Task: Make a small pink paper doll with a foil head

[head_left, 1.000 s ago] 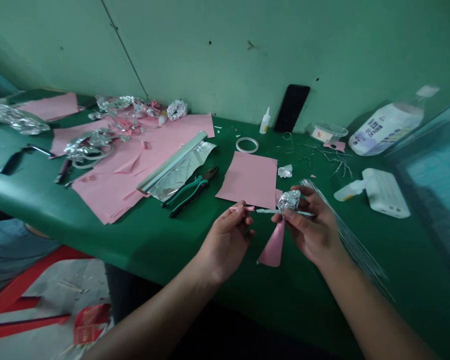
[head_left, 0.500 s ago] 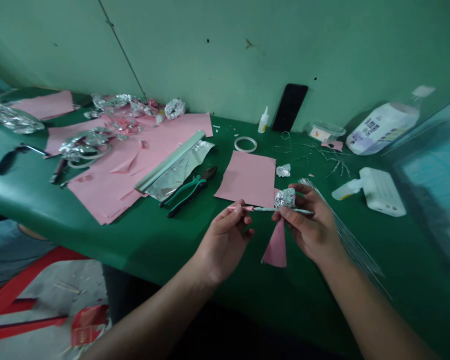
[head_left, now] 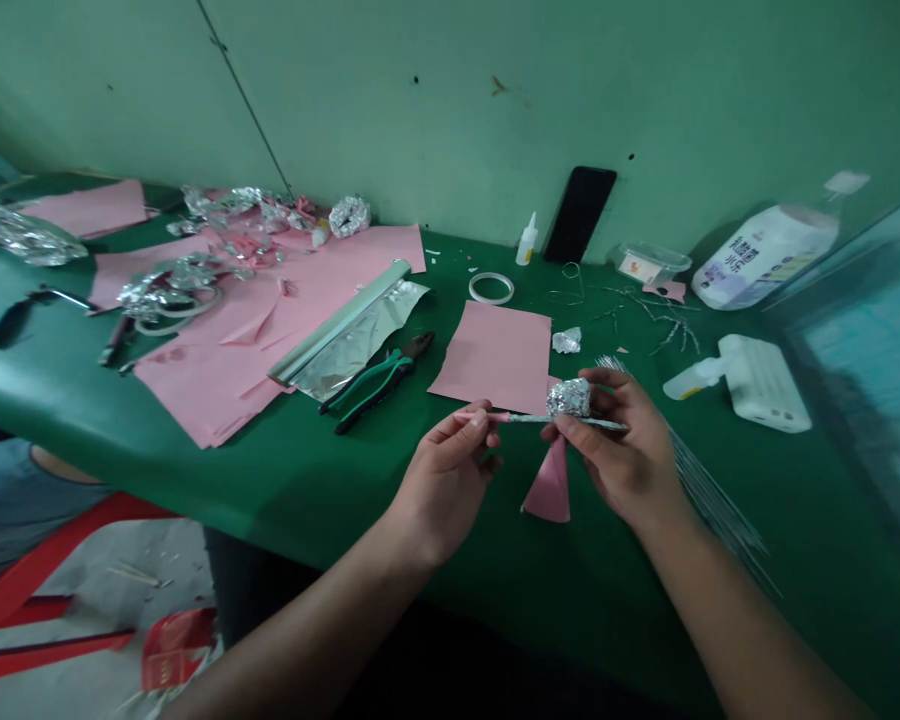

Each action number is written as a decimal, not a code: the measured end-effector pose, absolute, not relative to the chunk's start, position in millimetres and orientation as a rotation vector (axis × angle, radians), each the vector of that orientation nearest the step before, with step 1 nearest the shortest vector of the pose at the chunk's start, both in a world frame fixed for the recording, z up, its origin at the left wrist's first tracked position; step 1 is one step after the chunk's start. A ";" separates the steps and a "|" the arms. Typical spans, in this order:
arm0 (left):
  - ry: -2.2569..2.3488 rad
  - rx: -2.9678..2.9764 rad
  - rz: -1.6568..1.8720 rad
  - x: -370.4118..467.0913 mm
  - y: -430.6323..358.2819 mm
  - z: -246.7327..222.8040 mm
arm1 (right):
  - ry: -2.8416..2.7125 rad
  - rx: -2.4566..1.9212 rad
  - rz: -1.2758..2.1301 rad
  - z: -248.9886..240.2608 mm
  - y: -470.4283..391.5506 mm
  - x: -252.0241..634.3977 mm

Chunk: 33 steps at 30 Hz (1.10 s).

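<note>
A small figure of crumpled foil and pink paper is held up between my hands over the green table. It has a foil ball (head_left: 568, 397) on top, a thin foil-wrapped arm (head_left: 529, 418) running sideways, and a pink paper cone (head_left: 549, 488) hanging below. My left hand (head_left: 450, 470) pinches the arm's left end, where pink paper (head_left: 487, 415) covers the foil. My right hand (head_left: 622, 450) grips the figure at its middle, thumb on the arm beneath the ball. The fingers behind the ball are partly hidden.
Pliers (head_left: 379, 382), a foil roll (head_left: 345, 325) and pink sheets (head_left: 217, 390) lie to the left. Beyond my hands are a pink square (head_left: 495, 355), a tape roll (head_left: 491, 288), a glue bottle (head_left: 526, 240) and a phone (head_left: 581, 213). Wires (head_left: 709, 485) lie right, near a white bottle (head_left: 769, 255).
The pink cone has swung slightly up and to the left, and the foil ball has turned a little. Both hands keep their grip in nearly the same place.
</note>
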<state>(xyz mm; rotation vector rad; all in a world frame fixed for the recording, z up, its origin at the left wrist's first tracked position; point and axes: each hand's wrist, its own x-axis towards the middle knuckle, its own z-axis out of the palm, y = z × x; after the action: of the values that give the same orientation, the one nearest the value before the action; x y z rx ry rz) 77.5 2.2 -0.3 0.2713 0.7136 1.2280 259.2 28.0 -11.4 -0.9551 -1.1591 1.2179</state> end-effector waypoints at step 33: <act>0.865 0.592 1.246 77.3 6.7 0.3 | -1.331 -1.103 1.070 10.8 18.7 258.6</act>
<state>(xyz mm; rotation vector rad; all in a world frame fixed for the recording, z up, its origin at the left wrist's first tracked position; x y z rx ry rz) 77.3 6.7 0.3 0.5922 0.8652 1.2463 258.6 18.7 10.8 -1.1030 -1.3309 1.0701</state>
